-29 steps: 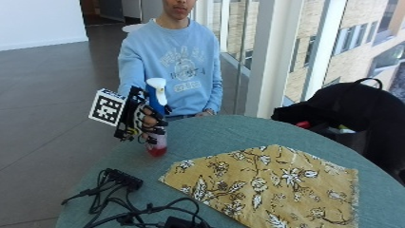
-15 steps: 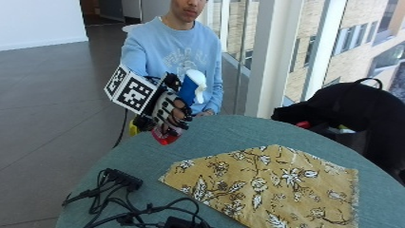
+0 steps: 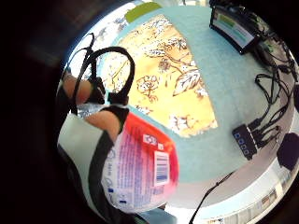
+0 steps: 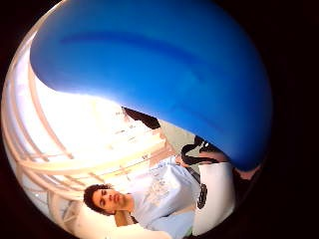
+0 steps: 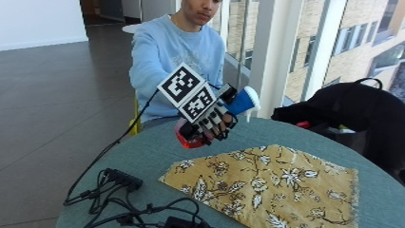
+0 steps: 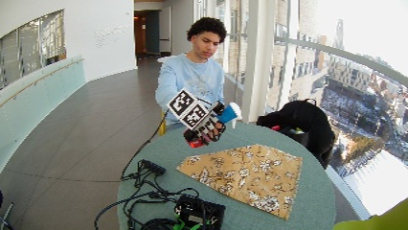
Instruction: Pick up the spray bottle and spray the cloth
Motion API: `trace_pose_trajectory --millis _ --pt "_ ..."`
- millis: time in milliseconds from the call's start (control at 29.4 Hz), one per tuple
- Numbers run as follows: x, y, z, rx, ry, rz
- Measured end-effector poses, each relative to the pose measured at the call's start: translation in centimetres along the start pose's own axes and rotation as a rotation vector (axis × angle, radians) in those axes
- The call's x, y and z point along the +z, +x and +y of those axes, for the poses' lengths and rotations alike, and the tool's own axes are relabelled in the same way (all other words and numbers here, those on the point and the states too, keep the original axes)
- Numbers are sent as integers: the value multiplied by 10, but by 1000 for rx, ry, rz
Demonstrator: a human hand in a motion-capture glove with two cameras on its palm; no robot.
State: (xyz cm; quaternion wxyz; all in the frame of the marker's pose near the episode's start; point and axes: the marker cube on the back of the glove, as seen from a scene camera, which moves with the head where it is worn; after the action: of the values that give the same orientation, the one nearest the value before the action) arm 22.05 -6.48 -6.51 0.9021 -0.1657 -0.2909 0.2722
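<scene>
Hand: the gloved right hand (image 5: pixel 208 121) has its fingers curled round the spray bottle (image 5: pixel 235 105).
Bottle: held tilted in the air above the table's (image 5: pixel 145 156) near edge, blue head toward the cloth (image 5: pixel 265 185).
Cloth: lies flat, apart from the cables (image 5: pixel 120 199).

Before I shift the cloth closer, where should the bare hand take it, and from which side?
Probably the corner nearest the person: pinch the cloth there, coming from the person's edge of the table. It lies flat, and that corner sits just below the right hand holding the spray bottle.
</scene>
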Motion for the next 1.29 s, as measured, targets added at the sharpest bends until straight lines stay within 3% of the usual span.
trace_pose_trajectory --millis 511,1294 --pt "17 -15 -43 38 -61 49" --pt "18 -16 -41 46 -90 72"
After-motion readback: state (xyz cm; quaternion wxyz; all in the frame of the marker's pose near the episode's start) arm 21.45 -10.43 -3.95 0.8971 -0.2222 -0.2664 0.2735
